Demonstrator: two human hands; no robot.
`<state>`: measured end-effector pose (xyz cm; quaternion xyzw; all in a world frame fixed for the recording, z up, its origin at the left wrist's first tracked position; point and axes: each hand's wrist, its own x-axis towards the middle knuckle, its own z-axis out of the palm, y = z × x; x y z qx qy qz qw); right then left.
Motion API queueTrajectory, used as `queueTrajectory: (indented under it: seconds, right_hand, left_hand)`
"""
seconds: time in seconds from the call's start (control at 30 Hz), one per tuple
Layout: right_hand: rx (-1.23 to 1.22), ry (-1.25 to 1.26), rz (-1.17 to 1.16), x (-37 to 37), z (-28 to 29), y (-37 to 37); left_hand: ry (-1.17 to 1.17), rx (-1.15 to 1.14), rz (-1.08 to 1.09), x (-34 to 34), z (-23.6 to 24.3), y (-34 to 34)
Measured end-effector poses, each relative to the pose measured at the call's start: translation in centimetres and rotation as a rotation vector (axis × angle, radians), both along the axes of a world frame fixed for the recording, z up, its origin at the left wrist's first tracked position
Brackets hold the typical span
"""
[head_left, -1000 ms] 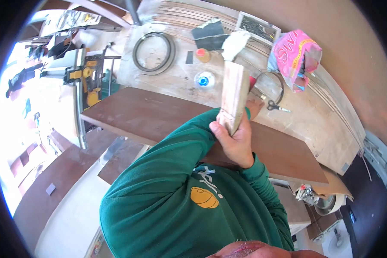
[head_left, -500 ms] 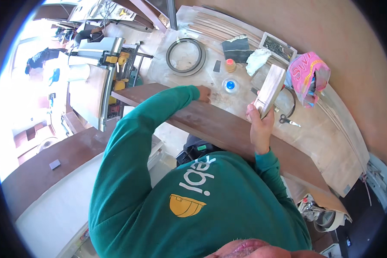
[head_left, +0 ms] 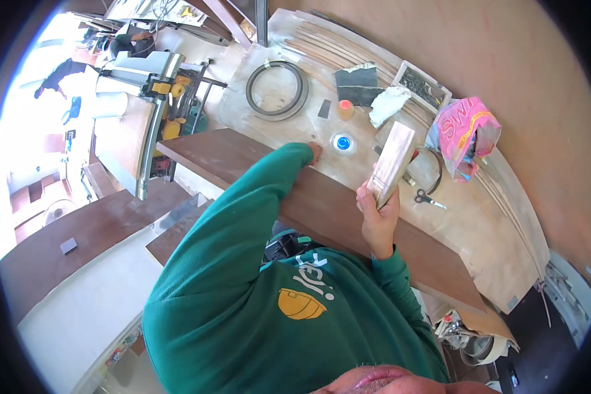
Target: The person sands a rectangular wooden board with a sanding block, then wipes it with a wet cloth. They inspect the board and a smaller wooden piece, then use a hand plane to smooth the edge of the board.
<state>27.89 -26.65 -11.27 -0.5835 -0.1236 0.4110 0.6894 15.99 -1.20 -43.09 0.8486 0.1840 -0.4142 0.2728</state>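
Note:
A long brown board [head_left: 348, 200] lies slantwise across in front of my body. My right hand [head_left: 379, 226] is closed around the lower end of a wooden hand plane [head_left: 394, 154], held raised above the board. Its pale flat face is turned up and shows a narrow slot across it. My left hand [head_left: 316, 153] is at the board's far edge, mostly hidden by the green sleeve, so its fingers cannot be made out. Beyond it stands a clear bottle with a blue cap [head_left: 343, 142].
On the worktable [head_left: 492, 230] are scissors [head_left: 431, 199], a coil of edge band [head_left: 248, 92], an orange-capped bottle [head_left: 345, 109], a pink bag [head_left: 467, 131] and a tray of screws [head_left: 421, 85]. A sliding saw [head_left: 154, 98] stands at left; a brown panel [head_left: 105, 217] lies nearer.
My right hand and the hand plane have shifted left and a little down, the plane turning slightly. My left hand has moved slightly down, its fingers now less visible. The whole view has shifted somewhat.

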Motion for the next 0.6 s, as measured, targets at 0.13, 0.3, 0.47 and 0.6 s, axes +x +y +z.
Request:
queueTrajectory:
  seconds: [0.13,0.3,0.47,0.6]
  right_hand:
    - [-0.008,-0.067,0.135,-0.4,-0.3,0.0]
    - [-0.105,0.073,0.375,-1.5,0.7,0.5]
    - [-0.087,-0.226,0.563,-1.4,-0.8,1.9]
    - [-0.081,-0.387,0.752,-1.7,0.2,3.3]
  left_hand:
    - [0.063,-0.127,-0.107,0.2,5.4,4.8]
    - [-0.54,-0.004,0.552,-5.8,31.8,10.6]
    - [-0.941,0.02,1.281,-22.3,45.3,4.1]
    - [-0.493,0.217,1.401,-36.1,34.5,-4.6]
